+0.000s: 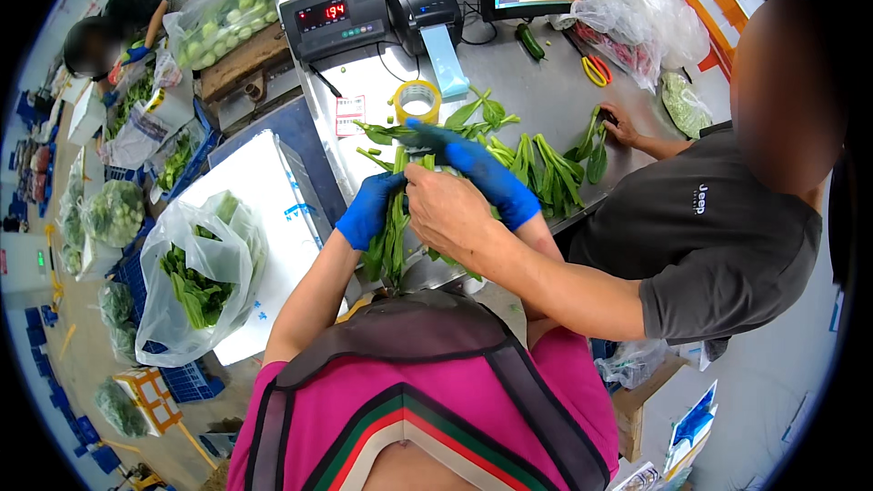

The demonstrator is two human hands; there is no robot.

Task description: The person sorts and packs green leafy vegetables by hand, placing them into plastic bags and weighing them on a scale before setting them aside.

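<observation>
My left hand point(374, 210), in a blue glove, is closed around a bunch of long green leafy stems point(395, 235) hanging over the steel table's near edge. My right hand point(487, 174), also gloved in blue, reaches over the table above more greens; a dark thing lies by its fingers, too unclear to name, and whether it holds anything cannot be told. A co-worker's bare hand point(443, 198) crosses in front of my right wrist and touches the stem ends of the bunch. Leafy stems point(552, 174) lie along the table to the right, near the co-worker's other hand point(617, 124).
A tape roll point(417, 101), a label printer point(423, 7), a scale display point(341, 17), a green pepper point(530, 41) and scissors point(597, 71) are on the table point(498, 68). An open plastic bag of greens point(201, 279) stands left on a white foam box point(273, 198). The co-worker stands close at right.
</observation>
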